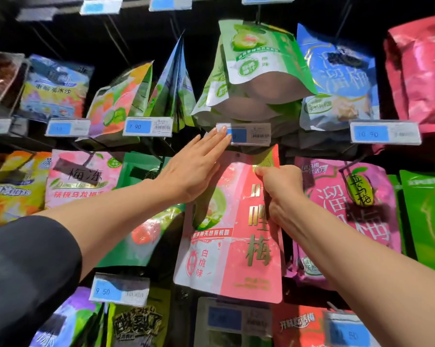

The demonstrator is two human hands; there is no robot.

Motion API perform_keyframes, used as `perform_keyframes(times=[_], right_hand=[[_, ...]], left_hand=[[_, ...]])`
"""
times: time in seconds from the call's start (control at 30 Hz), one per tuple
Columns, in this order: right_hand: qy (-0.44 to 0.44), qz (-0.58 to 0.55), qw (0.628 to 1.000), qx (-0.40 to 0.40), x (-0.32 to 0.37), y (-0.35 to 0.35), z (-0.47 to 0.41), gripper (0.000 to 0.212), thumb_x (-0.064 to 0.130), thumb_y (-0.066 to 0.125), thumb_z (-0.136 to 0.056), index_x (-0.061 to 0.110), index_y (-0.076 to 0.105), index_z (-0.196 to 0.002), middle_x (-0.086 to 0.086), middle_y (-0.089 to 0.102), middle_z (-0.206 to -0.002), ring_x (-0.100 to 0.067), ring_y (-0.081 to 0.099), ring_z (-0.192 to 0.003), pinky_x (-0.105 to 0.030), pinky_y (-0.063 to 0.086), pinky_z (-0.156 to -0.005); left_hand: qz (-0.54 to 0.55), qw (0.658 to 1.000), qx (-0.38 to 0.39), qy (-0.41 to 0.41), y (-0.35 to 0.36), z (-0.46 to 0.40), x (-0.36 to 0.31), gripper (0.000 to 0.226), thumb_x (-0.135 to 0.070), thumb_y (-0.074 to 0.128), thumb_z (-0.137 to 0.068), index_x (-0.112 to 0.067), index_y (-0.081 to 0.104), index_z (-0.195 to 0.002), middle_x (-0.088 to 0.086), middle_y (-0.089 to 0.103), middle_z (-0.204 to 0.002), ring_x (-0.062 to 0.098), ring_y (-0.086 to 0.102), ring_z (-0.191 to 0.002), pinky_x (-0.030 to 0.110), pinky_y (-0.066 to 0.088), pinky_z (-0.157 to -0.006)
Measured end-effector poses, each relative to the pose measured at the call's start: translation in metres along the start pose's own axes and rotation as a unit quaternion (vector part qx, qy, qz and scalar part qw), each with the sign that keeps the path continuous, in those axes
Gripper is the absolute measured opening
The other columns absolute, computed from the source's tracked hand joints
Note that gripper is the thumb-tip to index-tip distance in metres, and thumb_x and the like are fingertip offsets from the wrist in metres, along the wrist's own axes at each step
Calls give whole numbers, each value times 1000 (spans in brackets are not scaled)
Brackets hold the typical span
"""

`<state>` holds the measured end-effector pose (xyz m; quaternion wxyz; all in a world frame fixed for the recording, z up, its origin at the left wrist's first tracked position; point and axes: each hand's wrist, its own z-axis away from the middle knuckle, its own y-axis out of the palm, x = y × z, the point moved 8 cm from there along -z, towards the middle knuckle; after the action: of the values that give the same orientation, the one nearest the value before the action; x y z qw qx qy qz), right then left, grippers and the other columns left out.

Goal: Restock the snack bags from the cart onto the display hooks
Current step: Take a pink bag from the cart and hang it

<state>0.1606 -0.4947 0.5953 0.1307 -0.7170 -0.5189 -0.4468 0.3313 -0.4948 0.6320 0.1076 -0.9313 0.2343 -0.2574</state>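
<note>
the person's right hand (pixel 279 189) is pinching the upper right part of a flat pink and white plastic snack bag (pixel 231 246) with gold characters, fingers curled round its edge and thumb pressing on the front. the bag is hanging upright at the centre of the display, its top just below a clear plastic price tag holder with a blue label (pixel 246 134); whether its hole is sitting on a hook is not showing. the left hand (pixel 194 169) is lying flat, fingers straight and together, reaching toward twelve o'clock with its fingertips touching the left end of that price tag holder and its palm over the bag's upper left corner. a black sleeve (pixel 28 266) is covering the left upper arm at eight o'clock.

at twelve o'clock from the pink bag, a bunch of green and white pouches (pixel 259 63) is hanging tilted from a wire hook. at one o'clock a blue snack bag (pixel 336 78) is hanging, and at three o'clock, just beside the right hand, a magenta bag (pixel 346 216). at nine o'clock a green bag (pixel 141 221) is sitting partly behind the left forearm, with a pale pink bag (pixel 83 176) beyond it.
</note>
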Motion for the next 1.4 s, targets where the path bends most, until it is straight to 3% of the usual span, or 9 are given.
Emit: perform_keyframes(times=[0.13,0.23,0.33,0.47,0.63,0.93,1.1,1.27,1.4], right_hand=[[-14,34,999,-33,-5,-5,-6,12,2,66,-72,5,62,-61,-16,70,-78,-31,68,-74,-39,56,-64],[-72,141,986,-56,-6,-7,-11,7,4,61,-76,2,64,-70,-14,64,-74,-27,59,-70,-29,40,-57],[-114,262,956,-63,-5,-6,-11,13,12,57,-85,-1,60,-88,-22,64,-98,-37,58,-88,-31,33,-64],[-158,280,947,-28,-14,-9,18,64,42,80,-68,8,44,-110,-14,63,-110,-35,59,-99,-37,45,-73],[-163,337,926,47,-48,-13,32,114,40,90,-49,17,22,-137,-8,62,-118,-34,61,-105,-45,51,-85],[-138,371,917,52,-66,-23,18,114,46,85,-63,7,17,-145,-19,50,-136,-36,49,-124,-43,44,-98],[-142,365,917,75,-61,-36,33,113,42,82,-71,5,10,-150,-19,40,-146,-34,42,-132,-40,39,-103],[-163,333,927,61,-49,-96,52,99,36,86,-67,12,28,-144,-12,60,-114,-27,63,-102,-43,51,-89],[-196,329,924,-13,-35,-195,81,62,21,83,-72,10,49,-123,-2,61,-87,-14,63,-72,-21,53,-68]], left_hand=[[-6,1000,-11,4,-2,2,2,60,-29,28,-97,-11,15,-152,5,9,-160,17,7,-148,35,8,-120],[-18,1000,-7,12,-1,5,-2,67,-38,39,-99,-12,10,-153,4,3,-160,18,2,-149,33,4,-121],[-28,1000,-3,9,1,10,-5,83,-43,53,-94,-13,5,-154,4,0,-161,17,-2,-149,32,3,-121],[-17,1000,-5,-6,6,12,-6,89,-45,57,-91,-14,1,-154,1,-5,-161,15,-6,-149,32,3,-122],[-15,1000,-9,-11,9,11,-6,91,-43,60,-90,-14,1,-154,1,-5,-162,15,-6,-149,31,3,-121],[-30,999,22,-30,5,13,-13,91,-38,59,-91,-11,-2,-154,4,-8,-161,17,-10,-148,28,-4,-119],[-3,993,42,-106,2,14,-31,95,-32,62,-89,-11,-6,-152,5,-12,-161,16,-12,-148,33,-3,-121],[135,982,8,-132,20,34,-111,84,-37,54,-89,-9,8,-153,7,0,-162,21,-4,-149,38,3,-121],[367,921,-41,-123,40,55,-221,67,-29,54,-84,-5,38,-144,10,37,-151,21,31,-142,27,23,-115]])
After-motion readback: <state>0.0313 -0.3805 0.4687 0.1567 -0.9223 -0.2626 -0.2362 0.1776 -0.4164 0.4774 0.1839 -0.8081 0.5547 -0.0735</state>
